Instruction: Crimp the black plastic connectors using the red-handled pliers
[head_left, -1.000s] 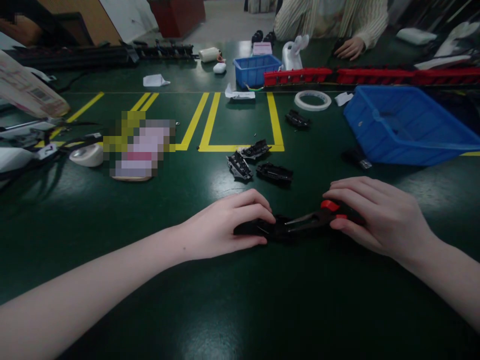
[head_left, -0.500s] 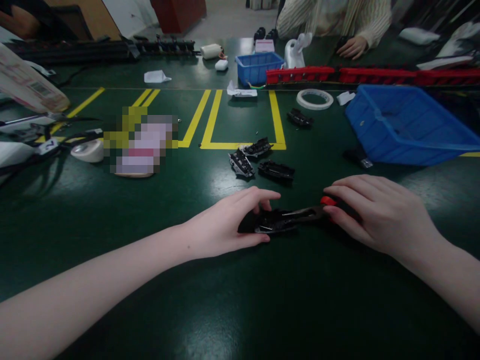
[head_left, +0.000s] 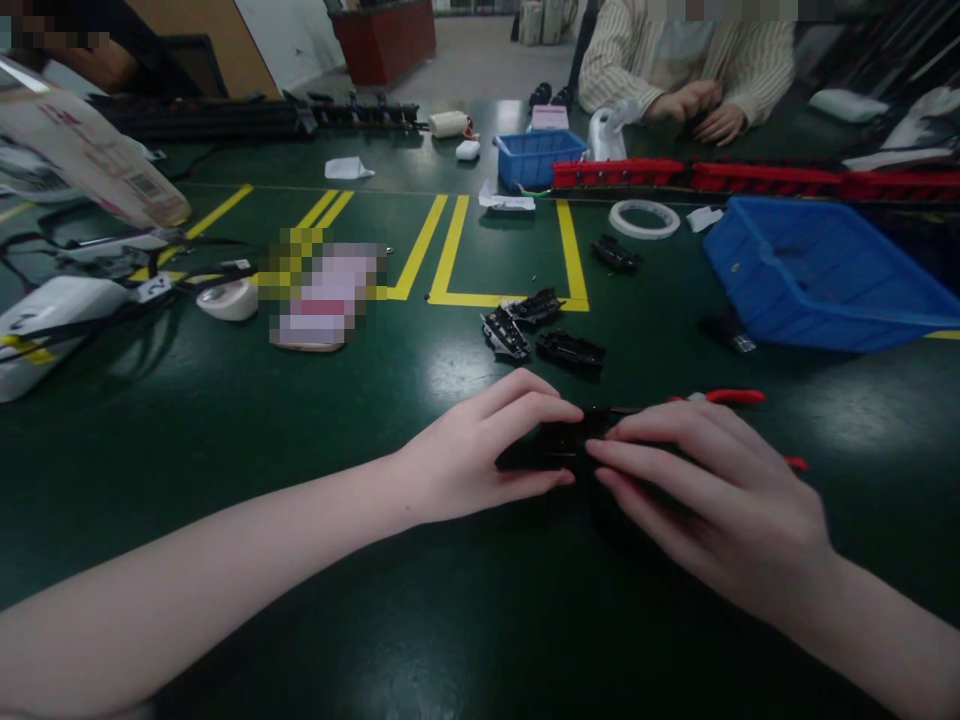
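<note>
Both hands on black plastic part [head_left: 559, 447], flat on green table [head_left: 300, 480].
Left hand [head_left: 480, 450] pinches its end, right hand [head_left: 697, 490] presses fingertips on top; looks light, rigid (grip edges); red-handled pliers [head_left: 724, 397] lie released.

The scene is dim and underexposed, with a cool greenish cast. Light comes from overhead: soft pale patches of glare sit on the glossy green desk [head_left: 225, 450], one behind the black parts [head_left: 540, 330] and another at the right below the blue bin [head_left: 817, 270]. The hands throw only faint, diffuse shadows beneath them. Dark objects lose their detail against the dark surface. The wide lens bends the yellow lines [head_left: 450, 250] and stretches the forearms at the lower edges. Far corners are soft, and several patches are pixelated
</note>
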